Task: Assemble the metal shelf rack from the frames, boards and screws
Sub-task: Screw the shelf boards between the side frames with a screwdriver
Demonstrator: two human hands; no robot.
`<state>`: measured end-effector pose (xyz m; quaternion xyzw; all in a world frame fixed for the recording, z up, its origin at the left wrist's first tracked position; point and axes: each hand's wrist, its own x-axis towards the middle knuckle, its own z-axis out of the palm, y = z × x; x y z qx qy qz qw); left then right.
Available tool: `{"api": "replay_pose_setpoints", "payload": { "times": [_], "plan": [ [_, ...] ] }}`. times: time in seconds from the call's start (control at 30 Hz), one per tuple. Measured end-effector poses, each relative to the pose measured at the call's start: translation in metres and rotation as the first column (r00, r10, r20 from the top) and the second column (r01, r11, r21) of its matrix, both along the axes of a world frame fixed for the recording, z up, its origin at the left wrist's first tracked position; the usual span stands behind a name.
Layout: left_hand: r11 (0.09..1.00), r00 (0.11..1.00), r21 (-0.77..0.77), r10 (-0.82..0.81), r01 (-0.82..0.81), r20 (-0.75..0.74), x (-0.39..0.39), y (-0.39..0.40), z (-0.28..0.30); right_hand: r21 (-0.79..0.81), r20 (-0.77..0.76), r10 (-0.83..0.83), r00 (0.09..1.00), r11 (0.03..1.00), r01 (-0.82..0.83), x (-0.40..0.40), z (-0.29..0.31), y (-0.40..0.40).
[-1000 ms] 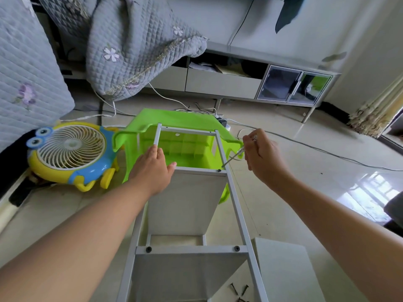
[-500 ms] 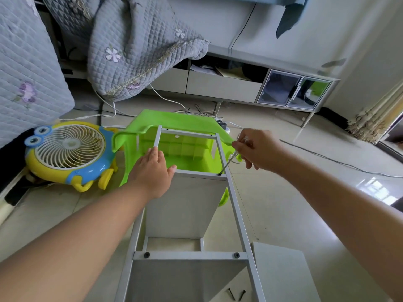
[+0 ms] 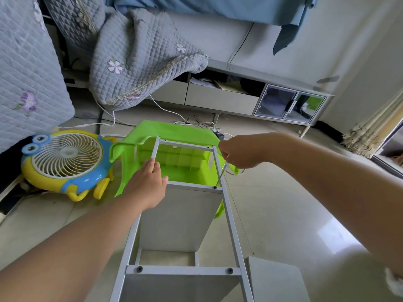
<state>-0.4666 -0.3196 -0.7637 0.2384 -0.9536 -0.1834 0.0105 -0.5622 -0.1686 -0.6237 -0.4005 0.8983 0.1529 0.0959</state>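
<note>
The grey metal shelf frame (image 3: pixel 229 216) lies lengthwise in front of me, its far end resting on a green plastic stool (image 3: pixel 174 134). A grey board (image 3: pixel 178 216) hangs below the middle crossbar. My left hand (image 3: pixel 148 182) rests on the frame's left rail at that crossbar, fingers curled over it. My right hand (image 3: pixel 237 152) grips a thin screwdriver (image 3: pixel 220 174) whose tip stands in a black screw (image 3: pixel 215 187) at the crossbar's right end. Two black screws (image 3: pixel 230 270) sit in the nearer crossbar above a second board (image 3: pixel 174 288).
A loose grey board (image 3: pixel 277 280) lies on the tiled floor at the lower right. A yellow and blue toy fan (image 3: pixel 65 164) stands left of the stool. A quilted grey cover (image 3: pixel 139 59), a low TV cabinet (image 3: pixel 239 94) and floor cables lie beyond.
My right hand has moved left and up over the frame's right rail, so the screwdriver now stands steeper on the screw. The view has tilted up. My left hand has stayed on the left rail.
</note>
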Motion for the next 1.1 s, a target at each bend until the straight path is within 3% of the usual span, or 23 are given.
{"api": "replay_pose_setpoints", "payload": {
  "times": [0.17, 0.37, 0.5, 0.6, 0.7, 0.8, 0.87, 1.0, 1.1],
  "plan": [
    [1.000, 1.000, 0.006, -0.001, 0.000, 0.005, 0.002, 0.002, 0.001, 0.061, -0.061, -0.034, 0.998, 0.997, 0.037, -0.010, 0.004, 0.001],
    [1.000, 1.000, -0.002, 0.002, -0.002, -0.006, 0.000, 0.000, 0.002, 0.038, 0.041, -0.109, 0.993, 0.993, 0.107, 0.003, 0.003, -0.003],
    [1.000, 1.000, 0.007, 0.005, -0.005, -0.006, 0.001, 0.001, 0.001, 0.028, -0.034, -0.083, 0.996, 0.996, 0.084, 0.002, 0.006, -0.002],
    [1.000, 1.000, -0.002, 0.001, -0.001, -0.004, 0.002, 0.002, 0.001, 0.124, -0.112, -0.015, 0.994, 0.992, 0.029, 0.003, 0.001, 0.002],
    [1.000, 1.000, -0.018, 0.003, -0.003, 0.006, 0.002, 0.003, 0.002, 0.136, -0.104, -0.009, 0.995, 0.990, 0.023, -0.004, 0.001, 0.000],
    [1.000, 1.000, -0.024, 0.006, -0.006, 0.010, 0.003, 0.004, 0.003, 0.105, -0.034, 0.060, 0.998, 0.993, -0.056, -0.005, 0.000, 0.000],
    [1.000, 1.000, -0.022, 0.008, -0.007, 0.014, 0.004, 0.004, 0.003, 0.001, 0.002, 0.081, 0.997, 0.997, -0.081, -0.003, -0.002, -0.001],
    [1.000, 1.000, -0.006, -0.006, 0.006, 0.027, 0.006, 0.005, 0.007, -0.110, -0.051, 0.037, 0.998, 0.993, -0.043, -0.002, -0.007, -0.007],
    [0.998, 0.999, 0.025, -0.050, 0.049, 0.019, 0.010, 0.001, 0.006, -0.124, -0.011, -0.099, 0.995, 0.988, 0.097, -0.006, -0.007, -0.010]
  ]
}}
